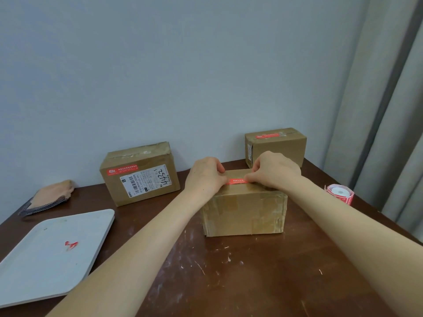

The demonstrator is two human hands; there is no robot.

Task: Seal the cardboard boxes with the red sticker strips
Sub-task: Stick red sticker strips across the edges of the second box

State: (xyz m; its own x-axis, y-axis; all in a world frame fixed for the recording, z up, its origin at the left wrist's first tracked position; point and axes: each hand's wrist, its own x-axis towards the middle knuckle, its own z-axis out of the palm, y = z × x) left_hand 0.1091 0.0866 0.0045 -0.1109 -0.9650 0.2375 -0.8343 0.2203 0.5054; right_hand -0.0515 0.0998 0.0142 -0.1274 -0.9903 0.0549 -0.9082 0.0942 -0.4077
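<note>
A cardboard box (243, 213) stands in the middle of the brown table. Across its top lies a red sticker strip (235, 181). My left hand (204, 177) pinches the strip's left end with curled fingers, and my right hand (274, 171) pinches its right end. Both ends of the strip are hidden under my fingers. A second box (139, 173) with a shipping label and a red strip sits at the back left. A third box (275, 146) with a red strip on top stands at the back right.
A roll of red stickers (340, 193) lies near the table's right edge. At the front left is a white tray (29, 271) with a red scrap (71, 245) on it. A folded cloth (49, 196) lies at the far left. Curtains hang at the right.
</note>
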